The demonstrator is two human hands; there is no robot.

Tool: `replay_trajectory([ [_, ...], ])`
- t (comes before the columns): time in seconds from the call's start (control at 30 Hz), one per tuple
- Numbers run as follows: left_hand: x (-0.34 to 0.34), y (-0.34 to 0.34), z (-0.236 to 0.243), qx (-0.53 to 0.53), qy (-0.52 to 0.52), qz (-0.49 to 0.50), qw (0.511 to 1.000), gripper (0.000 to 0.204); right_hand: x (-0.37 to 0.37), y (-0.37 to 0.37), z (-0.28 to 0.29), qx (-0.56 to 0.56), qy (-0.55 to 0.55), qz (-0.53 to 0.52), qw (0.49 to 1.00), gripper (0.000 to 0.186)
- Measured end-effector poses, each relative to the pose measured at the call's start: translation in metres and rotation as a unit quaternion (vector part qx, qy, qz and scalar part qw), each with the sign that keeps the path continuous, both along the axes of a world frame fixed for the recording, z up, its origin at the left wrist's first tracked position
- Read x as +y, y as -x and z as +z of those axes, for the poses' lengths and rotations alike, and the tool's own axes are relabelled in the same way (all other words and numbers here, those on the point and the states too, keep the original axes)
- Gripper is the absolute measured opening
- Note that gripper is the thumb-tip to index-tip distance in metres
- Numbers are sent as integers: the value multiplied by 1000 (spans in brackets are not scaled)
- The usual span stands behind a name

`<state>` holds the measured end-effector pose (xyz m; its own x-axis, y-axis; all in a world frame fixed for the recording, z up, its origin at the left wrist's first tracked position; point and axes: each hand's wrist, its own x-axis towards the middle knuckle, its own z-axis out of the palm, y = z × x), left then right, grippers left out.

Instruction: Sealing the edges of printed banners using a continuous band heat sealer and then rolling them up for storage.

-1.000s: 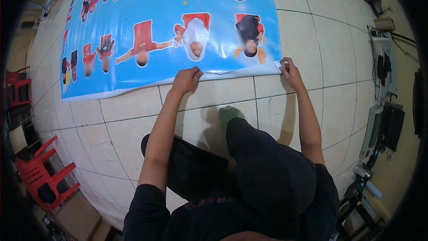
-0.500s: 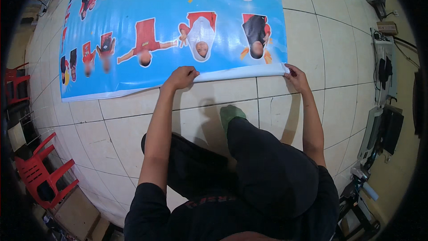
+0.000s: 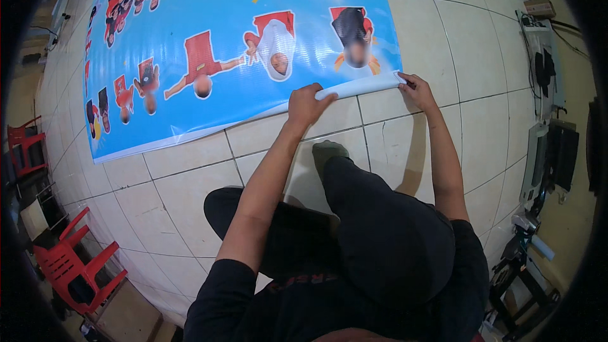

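A large blue printed banner (image 3: 209, 44) with pictures of people lies spread over the tiled floor in front of me. Its near edge is turned up, showing a white strip (image 3: 361, 85) toward the right. My left hand (image 3: 307, 106) is closed on this edge, its thumb along the strip and its other fingers partly hidden. At the banner's near right corner, my right hand (image 3: 417, 92) pinches the end of the turned strip. Between my hands the strip runs fairly straight, while left of my left hand the edge lies loose and slightly wavy.
Below the banner, my foot in a green sock (image 3: 329, 151) rests on the tiles (image 3: 183, 212). Red plastic chairs (image 3: 76, 266) stand at the left. Along the right wall are a small brown box (image 3: 539, 7), cables and dark equipment (image 3: 560, 158).
My left hand has moved right along the banner's edge, closer to my right hand. My right hand stays at the corner. The whole view has turned and shifted slightly.
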<state>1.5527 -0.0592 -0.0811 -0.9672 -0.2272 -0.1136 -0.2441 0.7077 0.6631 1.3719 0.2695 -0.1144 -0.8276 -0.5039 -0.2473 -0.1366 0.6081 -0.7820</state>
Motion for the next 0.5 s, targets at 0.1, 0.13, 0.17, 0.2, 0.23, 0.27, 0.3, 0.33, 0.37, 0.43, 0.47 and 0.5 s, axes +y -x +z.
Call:
replay_trajectory([
  [0.1,-21,1,-9,99,-215,168,957,29,-8,2,-3,-5,19,4,1000,39],
  [0.13,-35,0,-8,150,-245,206,935,31,-11,2,-4,-8,21,6,1000,39],
  [0.17,-52,-4,-4,198,-276,241,909,33,-10,1,-8,-9,21,4,1000,39],
  [0.2,-70,-11,3,179,-341,293,875,33,-4,3,-10,-9,25,2,1000,38],
  [0.23,-91,-23,9,158,-402,345,833,34,2,3,-13,-9,29,1,1000,38],
  [0.27,-112,-41,15,160,-429,361,812,34,7,4,-16,-8,28,0,1000,38],
  [0.3,-131,-65,21,163,-457,375,790,34,12,5,-19,-14,39,-9,999,38],
  [0.33,-149,-96,32,159,-436,381,800,36,16,5,-20,-22,51,-16,998,38],
  [0.37,-176,-134,41,159,-437,411,784,39,10,2,-17,-25,54,-12,998,38],
  [0.43,-230,-228,55,188,-218,469,835,46,-8,-3,-4,-17,25,-9,999,38],
  [0.47,-262,-286,48,246,-199,590,743,47,-12,-2,0,-17,28,-9,999,38],
  [0.5,-287,-324,56,210,-220,716,628,48,-9,0,2,0,6,3,1000,40],
])
